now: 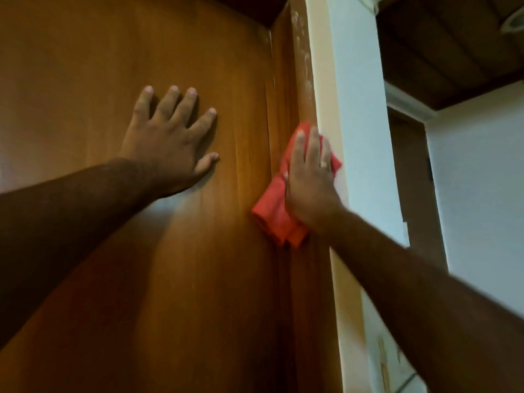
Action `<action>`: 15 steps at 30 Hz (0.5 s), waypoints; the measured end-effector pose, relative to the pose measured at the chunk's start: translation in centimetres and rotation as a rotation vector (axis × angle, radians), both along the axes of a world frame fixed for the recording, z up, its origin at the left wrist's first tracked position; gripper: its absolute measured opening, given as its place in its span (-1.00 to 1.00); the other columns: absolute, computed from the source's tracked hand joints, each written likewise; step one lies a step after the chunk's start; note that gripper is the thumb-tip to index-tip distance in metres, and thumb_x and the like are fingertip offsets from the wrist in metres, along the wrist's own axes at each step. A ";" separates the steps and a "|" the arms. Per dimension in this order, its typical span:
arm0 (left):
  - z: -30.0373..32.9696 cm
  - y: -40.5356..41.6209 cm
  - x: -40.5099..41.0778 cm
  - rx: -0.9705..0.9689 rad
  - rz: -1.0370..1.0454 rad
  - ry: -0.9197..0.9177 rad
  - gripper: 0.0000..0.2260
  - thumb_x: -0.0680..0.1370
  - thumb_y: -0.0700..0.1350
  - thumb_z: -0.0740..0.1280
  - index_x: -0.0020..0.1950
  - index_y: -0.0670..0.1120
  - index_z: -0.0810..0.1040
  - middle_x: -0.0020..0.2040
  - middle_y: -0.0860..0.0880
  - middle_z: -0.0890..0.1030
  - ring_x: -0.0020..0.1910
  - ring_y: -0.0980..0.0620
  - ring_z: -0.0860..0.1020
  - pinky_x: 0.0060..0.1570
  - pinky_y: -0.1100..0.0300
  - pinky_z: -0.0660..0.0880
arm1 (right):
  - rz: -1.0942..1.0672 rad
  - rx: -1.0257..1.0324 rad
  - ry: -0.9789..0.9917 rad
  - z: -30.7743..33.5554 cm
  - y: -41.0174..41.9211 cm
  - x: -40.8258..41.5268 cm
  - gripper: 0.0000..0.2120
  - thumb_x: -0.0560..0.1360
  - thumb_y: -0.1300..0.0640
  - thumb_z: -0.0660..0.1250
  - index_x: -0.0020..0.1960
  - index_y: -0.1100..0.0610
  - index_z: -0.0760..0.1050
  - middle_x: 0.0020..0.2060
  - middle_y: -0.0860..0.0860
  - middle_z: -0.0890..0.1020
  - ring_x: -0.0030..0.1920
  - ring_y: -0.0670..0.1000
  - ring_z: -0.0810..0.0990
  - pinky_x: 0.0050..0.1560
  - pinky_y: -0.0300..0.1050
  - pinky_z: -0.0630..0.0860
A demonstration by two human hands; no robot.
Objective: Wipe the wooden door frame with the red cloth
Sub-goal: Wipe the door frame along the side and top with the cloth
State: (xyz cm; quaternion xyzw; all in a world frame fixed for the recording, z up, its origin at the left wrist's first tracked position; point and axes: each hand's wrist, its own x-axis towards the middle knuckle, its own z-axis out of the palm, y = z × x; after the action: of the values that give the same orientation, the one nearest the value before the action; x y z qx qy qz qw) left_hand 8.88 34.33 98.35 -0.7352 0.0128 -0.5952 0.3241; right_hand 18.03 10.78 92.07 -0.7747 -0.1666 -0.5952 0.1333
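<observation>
The wooden door frame (pixel 302 69) runs up the middle right, with pale dusty marks on its upper part. My right hand (pixel 310 180) presses the red cloth (pixel 273 214) flat against the frame at mid height; folds of cloth hang out below and left of the palm. My left hand (pixel 170 137) lies flat on the brown wooden door (pixel 113 66), fingers spread, holding nothing.
A cream and white wall edge (pixel 354 109) stands right beside the frame. Further right is another doorway (pixel 411 180) under a dark wooden ceiling (pixel 453 46). The top of the frame (pixel 255 9) crosses above the door.
</observation>
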 end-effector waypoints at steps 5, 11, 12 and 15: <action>4.2 3.0 -0.7 -0.088 0.029 -0.087 -0.33 0.57 0.38 -0.10 0.59 0.06 0.10 0.59 -0.22 0.20 0.55 -0.27 0.16 0.43 -0.35 0.07 | 0.050 0.066 -0.007 14.2 0.2 -0.2 -0.19 0.58 0.11 0.25 0.59 0.15 -0.24 0.59 0.19 -0.18 0.56 0.30 -0.18 0.50 0.25 0.06; 3.5 4.3 -1.2 -0.039 0.041 -0.060 -0.36 0.60 0.33 -0.08 0.59 0.03 0.14 0.58 -0.22 0.25 0.54 -0.27 0.21 0.42 -0.30 0.09 | 0.015 0.154 -0.090 11.1 1.4 -0.6 -0.26 0.59 0.05 0.24 0.59 0.19 -0.11 0.59 0.21 -0.01 0.57 0.27 -0.04 0.50 0.22 0.15; 3.4 4.2 -1.3 -0.041 0.043 -0.056 -0.36 0.60 0.33 -0.08 0.59 0.02 0.14 0.58 -0.22 0.24 0.54 -0.26 0.21 0.42 -0.30 0.09 | -0.016 0.144 -0.115 8.4 1.4 -0.4 -0.29 0.59 0.02 0.22 0.59 0.20 -0.06 0.59 0.22 0.04 0.57 0.28 0.01 0.49 0.23 0.16; 3.4 4.0 -1.7 -0.061 0.048 -0.039 -0.35 0.60 0.33 -0.12 0.60 0.02 0.12 0.60 -0.22 0.21 0.56 -0.25 0.18 0.44 -0.31 0.08 | -0.164 0.105 -0.208 1.6 1.1 0.1 -0.36 0.57 -0.02 0.25 0.53 0.25 0.17 0.49 0.28 0.28 0.47 0.33 0.27 0.37 0.29 0.27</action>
State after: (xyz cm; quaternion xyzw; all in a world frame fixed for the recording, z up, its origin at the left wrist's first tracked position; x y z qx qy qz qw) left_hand 7.20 38.32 101.75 -0.7331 -0.0291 -0.6016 0.3159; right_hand 18.16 11.84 93.65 -0.7117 -0.0843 -0.6892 0.1069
